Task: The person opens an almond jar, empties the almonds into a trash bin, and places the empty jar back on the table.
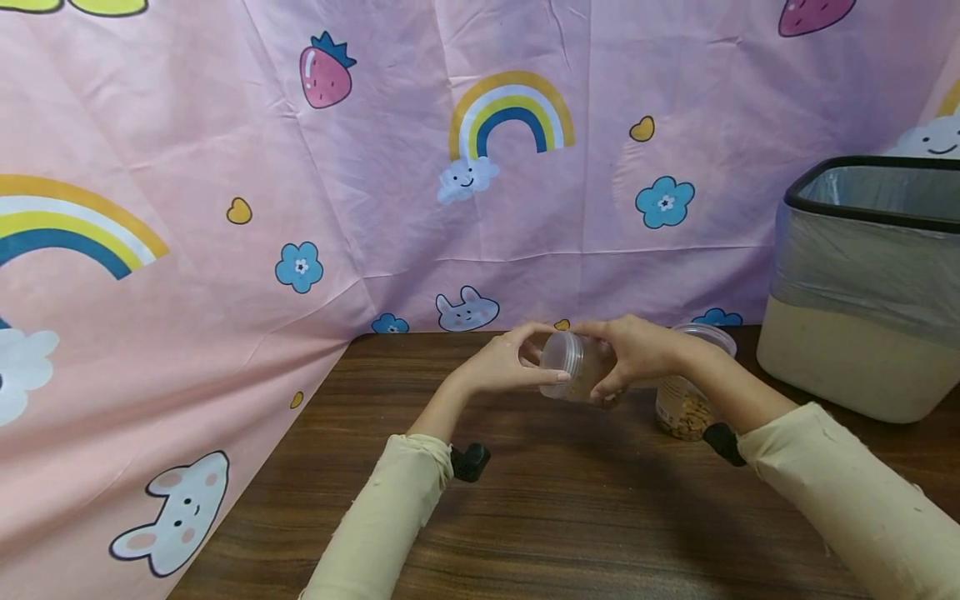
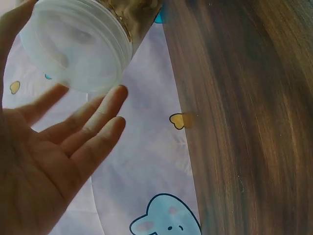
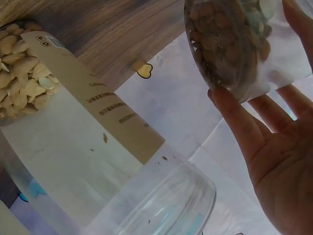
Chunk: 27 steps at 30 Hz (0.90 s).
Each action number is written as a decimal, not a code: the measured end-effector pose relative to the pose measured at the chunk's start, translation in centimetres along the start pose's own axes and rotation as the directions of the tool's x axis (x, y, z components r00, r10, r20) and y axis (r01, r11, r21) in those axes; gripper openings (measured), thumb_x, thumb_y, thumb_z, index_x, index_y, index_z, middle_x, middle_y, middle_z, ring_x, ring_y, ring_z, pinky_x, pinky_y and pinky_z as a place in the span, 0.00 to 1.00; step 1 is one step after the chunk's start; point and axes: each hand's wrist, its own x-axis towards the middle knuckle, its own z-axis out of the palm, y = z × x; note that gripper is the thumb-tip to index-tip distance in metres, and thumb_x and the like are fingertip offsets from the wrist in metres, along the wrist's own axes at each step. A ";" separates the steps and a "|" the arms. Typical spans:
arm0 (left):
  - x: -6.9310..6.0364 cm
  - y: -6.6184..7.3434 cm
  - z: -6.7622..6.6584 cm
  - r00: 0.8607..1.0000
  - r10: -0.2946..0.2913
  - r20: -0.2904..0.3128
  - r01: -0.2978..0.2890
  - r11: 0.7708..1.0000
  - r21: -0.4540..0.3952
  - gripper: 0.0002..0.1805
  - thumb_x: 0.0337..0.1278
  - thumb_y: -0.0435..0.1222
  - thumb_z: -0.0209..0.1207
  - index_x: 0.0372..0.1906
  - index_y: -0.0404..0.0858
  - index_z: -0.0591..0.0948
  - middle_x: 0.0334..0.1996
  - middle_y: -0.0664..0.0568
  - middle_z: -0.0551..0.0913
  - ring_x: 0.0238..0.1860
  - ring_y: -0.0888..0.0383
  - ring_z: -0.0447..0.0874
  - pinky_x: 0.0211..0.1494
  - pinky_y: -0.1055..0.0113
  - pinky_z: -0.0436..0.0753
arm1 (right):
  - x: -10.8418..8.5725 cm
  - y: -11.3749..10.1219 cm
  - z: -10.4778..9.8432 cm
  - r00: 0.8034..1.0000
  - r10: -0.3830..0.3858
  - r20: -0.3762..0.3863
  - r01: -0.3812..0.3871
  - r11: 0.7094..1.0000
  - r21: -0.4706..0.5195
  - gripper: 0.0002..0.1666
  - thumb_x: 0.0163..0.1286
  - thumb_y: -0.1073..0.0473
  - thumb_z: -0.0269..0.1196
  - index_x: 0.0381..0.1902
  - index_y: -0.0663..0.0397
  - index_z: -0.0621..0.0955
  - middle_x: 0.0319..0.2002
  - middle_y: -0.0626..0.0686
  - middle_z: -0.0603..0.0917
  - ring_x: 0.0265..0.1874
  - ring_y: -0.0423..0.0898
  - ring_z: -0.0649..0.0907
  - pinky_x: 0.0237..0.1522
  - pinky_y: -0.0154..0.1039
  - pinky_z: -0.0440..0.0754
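Note:
Between the two hands, above the table, a small clear jar (image 1: 592,367) is held tilted on its side, its translucent lid (image 1: 558,360) facing left. My left hand (image 1: 504,362) grips the lid end, thumb and fingers around its rim; in the left wrist view the hand (image 2: 58,147) is at the lid (image 2: 73,46). My right hand (image 1: 637,354) holds the jar's base end. Brown nut-like pieces (image 3: 230,39) show inside the jar in the right wrist view, with the right hand's fingers (image 3: 239,122) curved around it.
A taller clear jar (image 1: 684,408), partly filled with light brown pieces (image 3: 24,73) and bearing a label, stands behind my right forearm. At the right is a beige bin (image 1: 855,358) with a black rim and a plastic liner. A patterned cloth (image 1: 405,208) hangs behind the wooden table (image 1: 525,517).

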 end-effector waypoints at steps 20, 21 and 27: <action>0.7 -0.3 -0.3 0.943 0.331 0.022 -0.332 0.941 0.063 0.50 0.31 0.36 0.75 0.66 0.46 0.61 0.62 0.52 0.64 0.61 0.52 0.65 0.60 0.59 0.65 | -0.4 0.0 -0.6 0.999 -0.011 -0.034 0.009 0.997 -0.072 0.51 0.44 0.47 0.75 0.63 0.62 0.67 0.46 0.61 0.80 0.42 0.53 0.80 0.40 0.47 0.77; 0.7 -0.2 -0.2 0.942 0.333 0.023 -0.334 0.940 0.062 0.50 0.31 0.35 0.75 0.66 0.45 0.62 0.62 0.52 0.65 0.61 0.53 0.65 0.60 0.60 0.66 | -0.3 0.0 -0.5 0.999 -0.015 -0.034 0.013 0.997 -0.072 0.51 0.44 0.47 0.75 0.63 0.62 0.67 0.46 0.61 0.80 0.42 0.52 0.80 0.40 0.47 0.77; 0.4 0.3 -0.3 0.978 0.207 0.012 -0.207 0.973 0.102 0.43 0.38 0.43 0.72 0.64 0.51 0.64 0.59 0.56 0.69 0.58 0.60 0.68 0.56 0.62 0.70 | -0.2 0.0 -0.5 0.999 -0.026 -0.032 0.023 0.997 -0.079 0.52 0.43 0.46 0.75 0.63 0.62 0.67 0.45 0.59 0.81 0.40 0.50 0.81 0.38 0.45 0.78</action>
